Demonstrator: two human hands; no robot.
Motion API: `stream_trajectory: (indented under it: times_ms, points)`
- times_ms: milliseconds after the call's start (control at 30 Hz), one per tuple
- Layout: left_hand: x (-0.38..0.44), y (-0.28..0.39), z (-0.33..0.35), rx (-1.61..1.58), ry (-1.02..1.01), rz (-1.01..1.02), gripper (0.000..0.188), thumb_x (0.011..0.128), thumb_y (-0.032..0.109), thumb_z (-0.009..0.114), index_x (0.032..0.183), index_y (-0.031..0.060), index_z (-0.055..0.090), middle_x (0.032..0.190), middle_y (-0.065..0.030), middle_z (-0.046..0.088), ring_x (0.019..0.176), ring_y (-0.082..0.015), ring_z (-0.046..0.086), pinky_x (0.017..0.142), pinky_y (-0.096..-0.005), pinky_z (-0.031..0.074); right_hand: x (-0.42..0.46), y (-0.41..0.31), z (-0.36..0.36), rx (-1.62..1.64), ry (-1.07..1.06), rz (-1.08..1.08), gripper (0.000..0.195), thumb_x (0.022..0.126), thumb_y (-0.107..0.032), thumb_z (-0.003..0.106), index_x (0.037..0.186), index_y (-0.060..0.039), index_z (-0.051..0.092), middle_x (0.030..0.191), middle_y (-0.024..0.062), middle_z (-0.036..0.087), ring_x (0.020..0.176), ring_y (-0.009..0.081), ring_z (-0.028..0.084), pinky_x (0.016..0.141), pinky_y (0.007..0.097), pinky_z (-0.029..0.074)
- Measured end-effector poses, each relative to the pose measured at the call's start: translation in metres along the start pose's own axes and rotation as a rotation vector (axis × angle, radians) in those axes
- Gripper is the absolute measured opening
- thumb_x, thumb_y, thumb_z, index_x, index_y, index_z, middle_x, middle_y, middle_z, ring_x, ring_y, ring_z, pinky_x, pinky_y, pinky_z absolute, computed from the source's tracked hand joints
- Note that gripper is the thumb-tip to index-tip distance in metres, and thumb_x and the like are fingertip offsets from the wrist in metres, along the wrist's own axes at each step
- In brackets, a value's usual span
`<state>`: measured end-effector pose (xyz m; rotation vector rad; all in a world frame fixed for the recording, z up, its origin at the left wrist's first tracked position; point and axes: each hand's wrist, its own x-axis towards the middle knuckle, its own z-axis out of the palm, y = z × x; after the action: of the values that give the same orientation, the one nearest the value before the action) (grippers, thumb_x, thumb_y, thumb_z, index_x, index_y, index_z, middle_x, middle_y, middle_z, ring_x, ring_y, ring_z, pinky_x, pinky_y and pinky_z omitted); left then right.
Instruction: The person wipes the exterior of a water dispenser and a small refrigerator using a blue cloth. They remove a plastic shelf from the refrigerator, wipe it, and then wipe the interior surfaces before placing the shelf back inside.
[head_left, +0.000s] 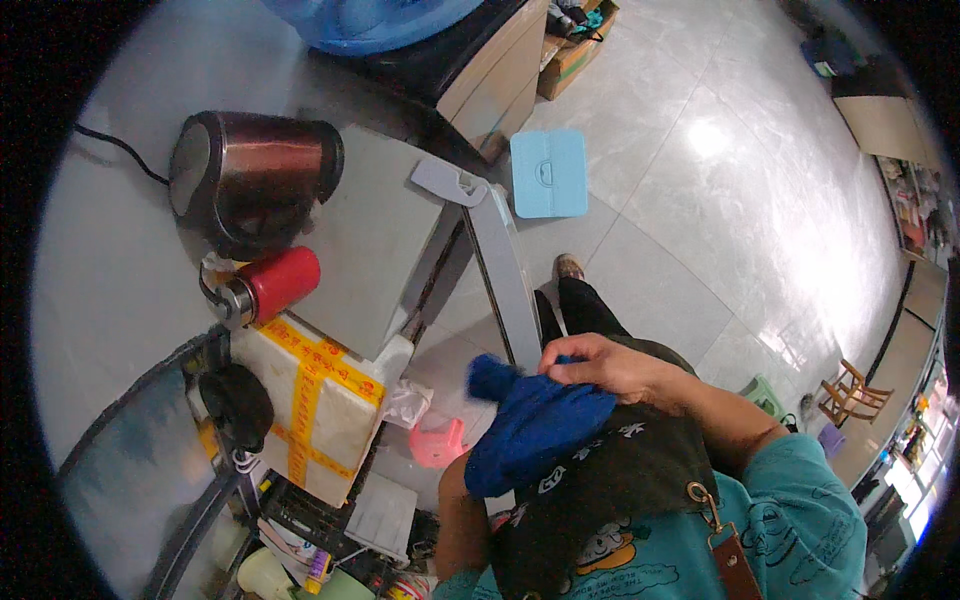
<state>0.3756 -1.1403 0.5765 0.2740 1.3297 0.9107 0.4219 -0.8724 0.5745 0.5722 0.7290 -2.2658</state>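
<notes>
A dark blue cloth piece (547, 424), possibly a glove or sleeve cover, is pinched at its upper edge by the fingers of my right hand (600, 367). It covers the end of my left forearm (461, 517), so my left hand is hidden and its fingers cannot be seen. One end of the cloth is blurred. Behind it, a black bag (622, 465) with white lettering lies against my teal printed shirt (795, 510). A brown strap (739, 574) with a metal clasp hangs at the shirt.
On the left are a reddish electric kettle (262, 176), a red bottle (285, 281) and a foam box (337, 420) with yellow tape. A grey door-like panel (510, 277) stands ajar beside my legs. Beyond are a light blue folded stool (549, 172), a pink stool (439, 442) and a wooden chair (855, 394).
</notes>
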Motion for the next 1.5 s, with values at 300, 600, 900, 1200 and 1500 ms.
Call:
stream_trajectory:
  times_ms: [300,600,900,1200,1500]
  points:
    - [0.094,-0.013,-0.016,-0.396,1.013,0.318,0.048,0.099,0.032,0.046,0.138,0.0052,0.041,0.136,-0.0142,0.047,0.121,-0.026,0.05,0.106,-0.0384,0.035,0.017,-0.032,-0.019,-0.027,0.481,-0.58,0.023,0.092,-0.024,0.059,0.105,-0.0052,0.059,0.097,0.0069,0.064,0.093,0.0183,0.061,0.083,0.0323,0.05]
    - [0.161,-0.012,0.022,-0.809,1.027,0.333,0.072,0.099,0.056,0.032,0.139,-0.0039,0.037,0.141,-0.0172,0.042,0.127,-0.0279,0.043,0.106,-0.0386,0.033,0.1,0.028,-0.044,-1.863,0.592,-0.948,0.038,0.074,-0.029,0.066,0.111,-0.0205,0.068,0.137,-0.0067,0.047,0.109,0.0166,0.047,0.105,0.0543,0.023]
    - [0.176,-0.008,0.034,-0.248,1.222,0.283,0.055,0.092,0.031,0.061,0.132,-0.0037,0.045,0.13,-0.016,0.051,0.116,-0.0267,0.05,0.097,-0.0367,0.041,0.155,-0.031,-0.039,-1.473,0.937,-0.952,0.043,0.072,0.001,0.062,0.111,-0.0163,0.067,0.122,0.005,0.053,0.103,0.0294,0.048,0.087,0.0403,0.044]
    - [0.155,-0.016,-0.009,0.317,1.358,0.166,0.071,0.069,0.039,0.082,0.12,-0.0021,0.056,0.111,-0.0201,0.061,0.103,-0.0367,0.058,0.087,-0.0413,0.047,0.164,-0.056,-0.152,-0.054,1.254,-0.657,0.021,0.085,-0.009,0.062,0.103,0.001,0.061,0.089,0.0061,0.064,0.078,0.0161,0.059,0.07,0.0311,0.049]
    - [0.124,-0.032,-0.055,0.521,1.24,0.126,0.078,0.069,0.038,0.082,0.125,-0.0063,0.051,0.117,-0.0248,0.059,0.106,-0.0386,0.058,0.092,-0.0436,0.045,0.146,-0.098,-0.082,-0.028,0.887,-0.66,0.028,0.085,-0.012,0.066,0.11,-0.0015,0.059,0.092,0.01,0.062,0.083,0.0195,0.061,0.073,0.0324,0.05]
